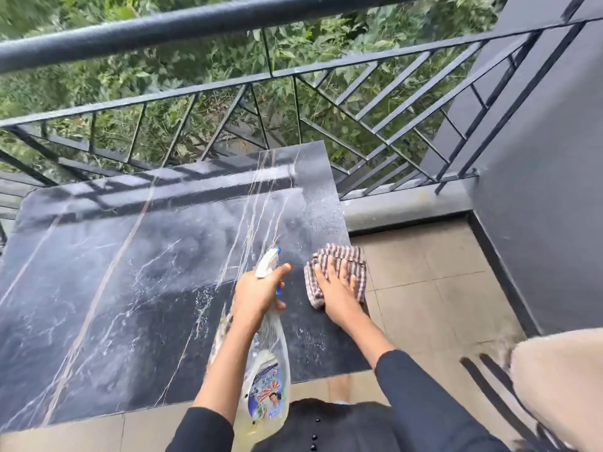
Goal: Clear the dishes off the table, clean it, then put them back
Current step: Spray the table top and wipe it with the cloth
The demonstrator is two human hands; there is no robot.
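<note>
A dark marble table (130, 272) with pale veins fills the left and middle of the view, its top wet with droplets. My left hand (257, 295) grips a clear spray bottle (266, 380) of yellowish liquid by its white trigger head, nozzle aimed at the far side of the table. My right hand (336, 288) lies flat with spread fingers on a brown-and-white striped cloth (339, 256), pressing it onto the table's right edge. No dishes are in view.
A black metal railing (293, 73) runs close behind the table, with green foliage beyond. A grey wall (538, 190) stands to the right. A chair with a beige seat (561, 386) sits at the lower right on the tiled floor (424, 288).
</note>
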